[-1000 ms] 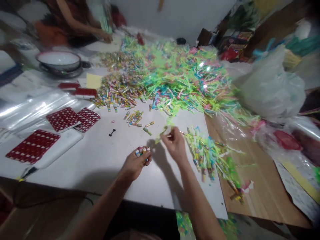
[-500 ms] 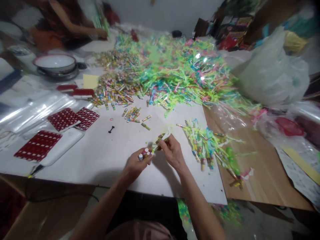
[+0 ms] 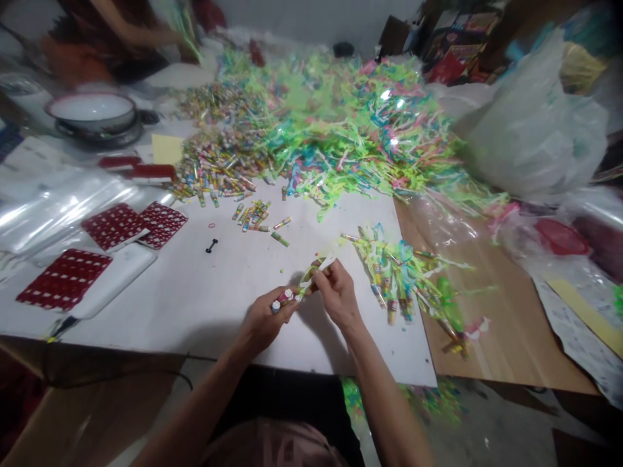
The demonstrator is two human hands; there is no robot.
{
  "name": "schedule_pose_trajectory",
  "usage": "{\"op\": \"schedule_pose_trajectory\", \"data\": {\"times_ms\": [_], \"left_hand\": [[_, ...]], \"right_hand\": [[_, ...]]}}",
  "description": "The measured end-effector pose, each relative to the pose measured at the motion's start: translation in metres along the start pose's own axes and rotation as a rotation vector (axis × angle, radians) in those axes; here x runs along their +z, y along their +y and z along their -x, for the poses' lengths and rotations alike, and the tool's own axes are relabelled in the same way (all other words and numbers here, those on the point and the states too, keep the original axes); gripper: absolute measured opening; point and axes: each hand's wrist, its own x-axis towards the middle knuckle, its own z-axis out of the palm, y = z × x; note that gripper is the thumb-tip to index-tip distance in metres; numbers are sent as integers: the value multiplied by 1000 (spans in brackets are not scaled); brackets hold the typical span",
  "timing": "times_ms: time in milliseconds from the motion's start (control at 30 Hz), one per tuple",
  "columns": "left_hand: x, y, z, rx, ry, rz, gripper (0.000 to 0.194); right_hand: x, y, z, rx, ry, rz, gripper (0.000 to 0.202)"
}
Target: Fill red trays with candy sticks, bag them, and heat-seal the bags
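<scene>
Left hand [image 3: 265, 318] curled around tubes [image 3: 287, 296] — right hand [image 3: 337, 295] near, fingertips on streamers [image 3: 307, 280]

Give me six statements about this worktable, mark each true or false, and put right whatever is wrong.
1. The left hand holds several small tubes. True.
2. The right hand is empty. False: it pinches a streamer strip.
3. The big whitish plastic bag stands left of the streamer heap. False: it stands to the right.
4. Streamer-tailed tubes lie partly on the white tabletop, partly on brown cardboard. True.
5. The black dumbbell-shaped piece lies among the streamers. False: it lies on the tabletop, apart from them.
6. The round basin is left of the yellow paper. True.
</scene>
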Motion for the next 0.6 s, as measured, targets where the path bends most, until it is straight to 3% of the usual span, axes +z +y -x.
{"op": "schedule_pose_trajectory", "data": {"times_ms": [133,233,433,533,600], "left_hand": [[-2,-3,-3,44,52,-96,28],[-2,-5,-5,9,56,-97,29],[4,-2,3,64,48,-137,18],[12,-1,-1,-17,-62,-92,30],[13,2,-9,-51,-120,3,39]], "right_hand": [[8,6,3,103,99,-61,29],[13,11,6,89,195,-22,27],[23,17,15,201,170,-85,31],[-1,16,12,189,157,-50,33],[-43,7,3,147,164,97,34]]}}
